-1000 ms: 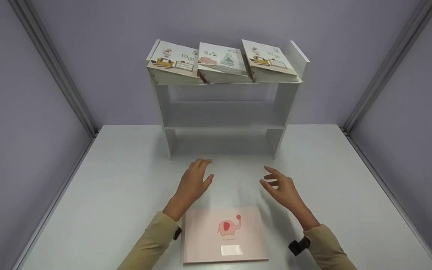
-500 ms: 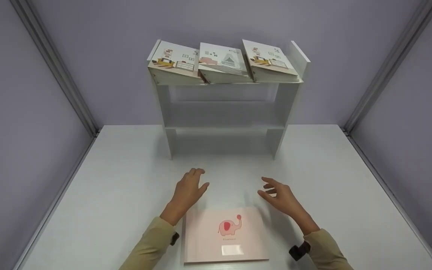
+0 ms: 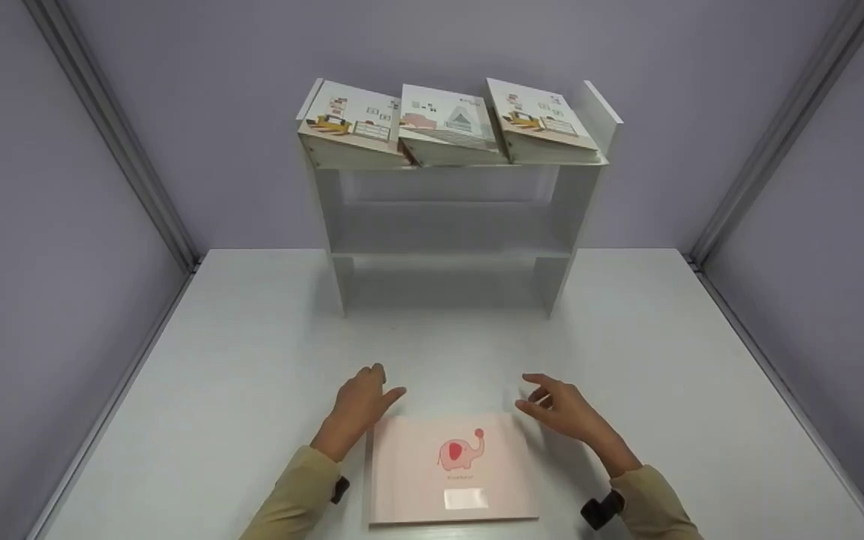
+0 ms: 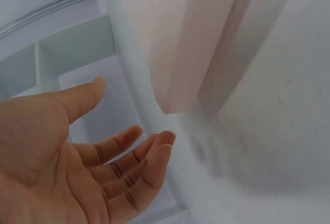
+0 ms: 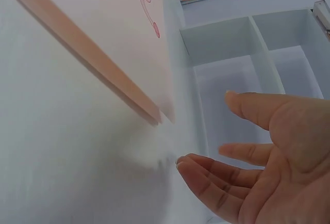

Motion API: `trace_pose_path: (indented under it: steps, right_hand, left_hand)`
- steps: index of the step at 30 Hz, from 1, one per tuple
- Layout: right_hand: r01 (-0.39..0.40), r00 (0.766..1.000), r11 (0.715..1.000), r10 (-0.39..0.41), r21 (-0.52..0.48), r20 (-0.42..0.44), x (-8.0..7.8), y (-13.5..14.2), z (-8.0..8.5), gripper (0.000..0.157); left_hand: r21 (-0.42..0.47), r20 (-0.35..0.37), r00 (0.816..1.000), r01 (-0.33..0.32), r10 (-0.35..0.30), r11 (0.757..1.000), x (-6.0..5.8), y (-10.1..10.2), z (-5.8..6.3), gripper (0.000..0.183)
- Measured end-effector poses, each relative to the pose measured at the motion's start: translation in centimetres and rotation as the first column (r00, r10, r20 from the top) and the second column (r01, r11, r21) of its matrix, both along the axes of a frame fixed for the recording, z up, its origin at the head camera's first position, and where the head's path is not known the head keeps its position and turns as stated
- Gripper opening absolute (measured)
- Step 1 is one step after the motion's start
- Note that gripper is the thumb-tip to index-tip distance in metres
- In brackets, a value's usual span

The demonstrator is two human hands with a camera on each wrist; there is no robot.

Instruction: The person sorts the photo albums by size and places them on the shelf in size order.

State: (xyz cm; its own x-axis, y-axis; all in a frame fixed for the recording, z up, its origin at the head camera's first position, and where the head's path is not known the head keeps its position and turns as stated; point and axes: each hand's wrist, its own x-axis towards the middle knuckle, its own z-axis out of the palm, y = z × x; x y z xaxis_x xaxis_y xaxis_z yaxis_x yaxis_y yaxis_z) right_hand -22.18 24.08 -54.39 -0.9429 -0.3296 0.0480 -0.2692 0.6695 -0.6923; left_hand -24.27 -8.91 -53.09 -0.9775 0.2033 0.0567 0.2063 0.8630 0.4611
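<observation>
A pink book (image 3: 409,480) with an elephant picture on its cover lies flat on the white table near the front edge. My left hand (image 3: 357,405) hovers by the book's far left corner, holding nothing. On the other side, my right hand (image 3: 563,409) is near the far right corner, also holding nothing. The left wrist view has the left hand (image 4: 77,167) with loosely bent fingers, apart from the book's spine (image 4: 191,53). Bent fingers of the right hand (image 5: 278,157) stand apart from the book's edge (image 5: 87,48) in the right wrist view.
A white shelf rack (image 3: 451,255) stands at the back of the table (image 3: 252,337). Three thick picture books lean on its top tier: a left book (image 3: 353,120), a middle book (image 3: 447,120) and a right book (image 3: 541,120). Grey walls (image 3: 814,225) enclose the table.
Both hands have drawn back from in front of the rack toward the pink book. The left hand has also shifted to the left. The book and rack stay where they were.
</observation>
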Motion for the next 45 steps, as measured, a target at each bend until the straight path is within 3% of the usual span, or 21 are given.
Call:
trace_pose_path:
  steps: [9, 16, 36, 45]
  right_hand:
    - [0.021, 0.995, 0.999, -0.025, 0.041, 0.092, 0.2, 0.1, -0.6, 0.04]
    - [-0.051, 0.978, 0.998, 0.046, 0.022, 0.205, 0.6, 0.2, -0.4, 0.036]
    - [-0.058, 0.974, 0.998, 0.05, 0.031, 0.222, 0.8, -0.3, -1.0, 0.036]
    - [-0.054, 0.97, 0.998, 0.044, 0.038, 0.237, 1.3, -0.6, -0.9, 0.037]
  left_hand:
    - [-0.044, 0.153, 0.985, -0.074, 0.079, 0.996, 0.6, -0.4, -0.2, 0.051]
    - [-0.037, 0.235, 0.971, -0.044, 0.052, 0.998, 1.4, -0.8, -0.4, 0.054]
    - [-0.009, 0.233, 0.969, -0.081, 0.081, 0.997, 1.6, -0.9, -0.9, 0.05]
    - [0.019, 0.229, 0.972, -0.056, 0.05, 0.998, 2.0, -1.0, -1.0, 0.052]
